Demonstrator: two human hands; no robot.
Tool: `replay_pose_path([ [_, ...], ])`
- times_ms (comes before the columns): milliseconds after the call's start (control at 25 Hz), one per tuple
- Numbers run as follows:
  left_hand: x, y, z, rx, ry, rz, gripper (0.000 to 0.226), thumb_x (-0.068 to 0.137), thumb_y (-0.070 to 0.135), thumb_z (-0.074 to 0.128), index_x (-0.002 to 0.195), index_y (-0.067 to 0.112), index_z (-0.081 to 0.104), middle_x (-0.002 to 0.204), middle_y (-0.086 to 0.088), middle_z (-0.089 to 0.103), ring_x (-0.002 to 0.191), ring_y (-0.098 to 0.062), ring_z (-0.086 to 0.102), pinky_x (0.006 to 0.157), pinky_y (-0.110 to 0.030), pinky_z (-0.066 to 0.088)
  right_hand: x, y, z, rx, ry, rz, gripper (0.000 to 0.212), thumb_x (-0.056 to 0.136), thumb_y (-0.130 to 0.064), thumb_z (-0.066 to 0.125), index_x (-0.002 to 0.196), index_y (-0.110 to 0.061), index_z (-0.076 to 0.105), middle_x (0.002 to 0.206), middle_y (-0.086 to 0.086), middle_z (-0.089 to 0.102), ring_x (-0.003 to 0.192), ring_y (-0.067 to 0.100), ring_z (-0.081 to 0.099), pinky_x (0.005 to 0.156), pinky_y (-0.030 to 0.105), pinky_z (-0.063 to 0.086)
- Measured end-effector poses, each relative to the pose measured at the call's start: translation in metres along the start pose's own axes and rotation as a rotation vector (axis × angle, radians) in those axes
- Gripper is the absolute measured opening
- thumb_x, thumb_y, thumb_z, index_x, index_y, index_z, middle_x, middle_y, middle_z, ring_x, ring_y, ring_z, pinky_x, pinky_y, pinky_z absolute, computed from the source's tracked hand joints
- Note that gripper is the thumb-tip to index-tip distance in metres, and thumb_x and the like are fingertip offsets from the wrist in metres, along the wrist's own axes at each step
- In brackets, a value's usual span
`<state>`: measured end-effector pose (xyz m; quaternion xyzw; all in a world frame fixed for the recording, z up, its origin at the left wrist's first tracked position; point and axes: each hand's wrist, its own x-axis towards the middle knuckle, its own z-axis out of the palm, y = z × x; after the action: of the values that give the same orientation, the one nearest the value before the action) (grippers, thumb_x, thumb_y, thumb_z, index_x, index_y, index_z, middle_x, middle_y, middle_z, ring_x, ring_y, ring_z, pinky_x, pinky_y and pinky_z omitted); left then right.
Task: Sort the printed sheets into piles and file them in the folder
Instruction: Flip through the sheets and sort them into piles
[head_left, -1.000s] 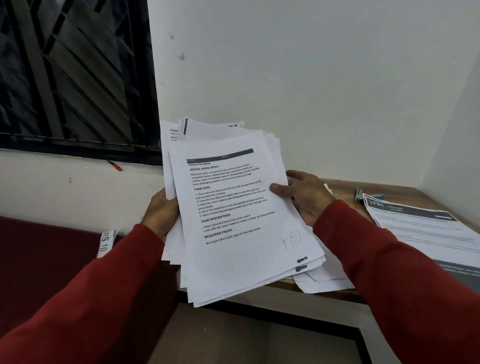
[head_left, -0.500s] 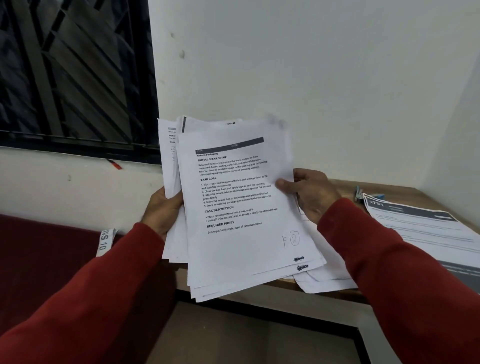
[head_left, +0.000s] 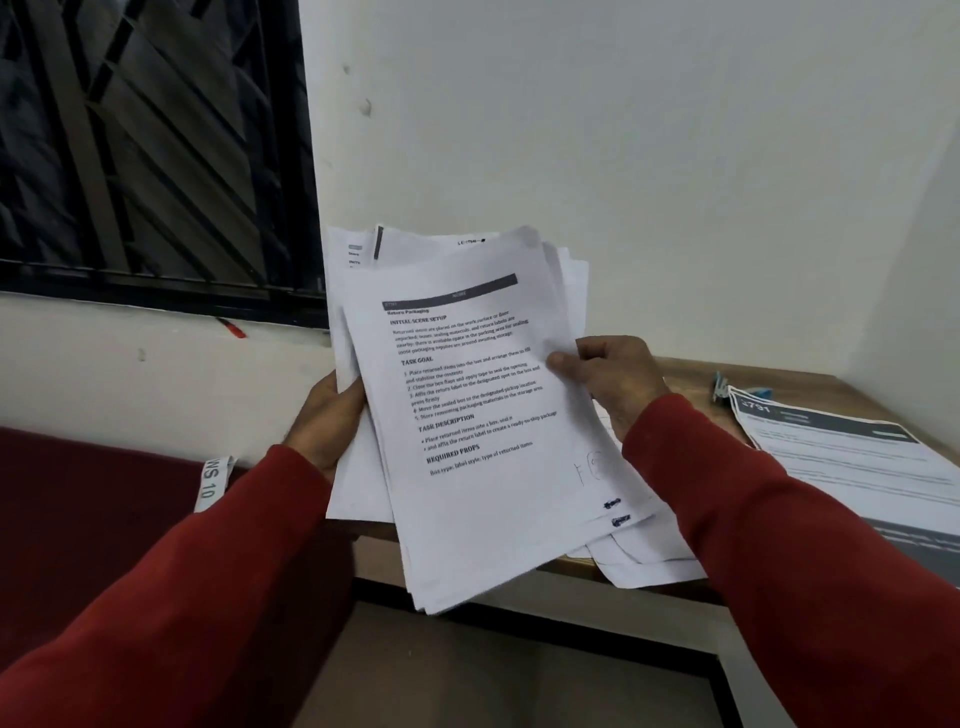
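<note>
A loose stack of printed sheets (head_left: 483, 415) is held up in front of me, above the table's left end. Its top page carries a dark header bar and black text. My left hand (head_left: 324, 415) grips the stack's left edge from behind, mostly hidden by the paper. My right hand (head_left: 610, 379) pinches the right edge of the top sheets, thumb on the front. Another printed sheet (head_left: 852, 457) with a dark header lies flat on the wooden table (head_left: 691, 374) at the right. More white paper (head_left: 649, 564) lies under the stack at the table's front edge. No folder is in view.
A small blue clip-like object (head_left: 721, 387) lies on the table near the far wall. A barred dark window (head_left: 150, 156) fills the upper left. A dark red surface (head_left: 104, 519) with a white tag (head_left: 213, 480) sits at the left. White walls close the corner.
The stack has tilted and shifted slightly to the right. My right thumb has slid up along the top sheets' right edge. My left hand has barely moved.
</note>
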<state>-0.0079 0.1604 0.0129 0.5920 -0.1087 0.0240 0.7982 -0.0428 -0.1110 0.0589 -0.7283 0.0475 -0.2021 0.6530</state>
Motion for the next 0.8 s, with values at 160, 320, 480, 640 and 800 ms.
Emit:
replay_pose_path([
  [160,-0.002,0.0,0.003,-0.045,0.01,0.006,0.049,0.084,0.034,0.07,0.121,0.003,0.064,0.11,-0.018,0.073,0.1,-0.035,0.07,0.083,-0.046,0.059,0.005,-0.003,-0.009,-0.007,0.043,-0.014,0.014,0.078,-0.006,0.078,0.092,-0.003,0.077,0.092,0.016,0.076,0.087,0.034,0.073,0.086,0.043,0.059],
  [320,-0.001,0.0,-0.001,-0.034,0.049,0.004,0.033,0.089,0.03,0.069,0.115,0.008,0.068,0.107,-0.013,0.075,0.09,-0.027,0.074,0.077,-0.04,0.061,0.01,-0.003,-0.015,0.025,0.122,-0.043,0.013,0.077,-0.008,0.079,0.089,-0.005,0.078,0.091,0.016,0.076,0.089,0.035,0.073,0.089,0.049,0.057],
  [480,-0.002,0.001,0.001,-0.01,0.07,-0.007,0.028,0.09,0.027,0.069,0.113,0.01,0.068,0.102,-0.01,0.076,0.081,-0.022,0.074,0.068,-0.033,0.061,0.007,-0.004,-0.02,0.024,0.112,-0.041,0.006,0.08,-0.001,0.075,0.08,-0.007,0.075,0.093,0.021,0.074,0.077,0.026,0.068,0.083,0.044,0.057],
  [640,-0.003,0.003,0.003,-0.036,0.052,-0.027,0.028,0.091,0.027,0.068,0.113,0.01,0.068,0.102,-0.01,0.076,0.082,-0.022,0.075,0.066,-0.032,0.061,0.005,-0.005,-0.026,0.042,0.1,-0.016,0.01,0.082,-0.002,0.074,0.076,-0.01,0.073,0.08,0.012,0.072,0.068,0.024,0.065,0.066,0.03,0.056],
  [800,-0.006,0.004,0.006,-0.042,0.016,-0.039,0.033,0.087,0.027,0.07,0.114,0.009,0.066,0.104,-0.01,0.076,0.088,-0.024,0.075,0.068,-0.035,0.062,0.003,-0.003,-0.026,0.114,0.088,0.019,0.002,0.083,-0.003,0.073,0.085,-0.004,0.073,0.086,0.014,0.073,0.069,0.024,0.065,0.065,0.031,0.056],
])
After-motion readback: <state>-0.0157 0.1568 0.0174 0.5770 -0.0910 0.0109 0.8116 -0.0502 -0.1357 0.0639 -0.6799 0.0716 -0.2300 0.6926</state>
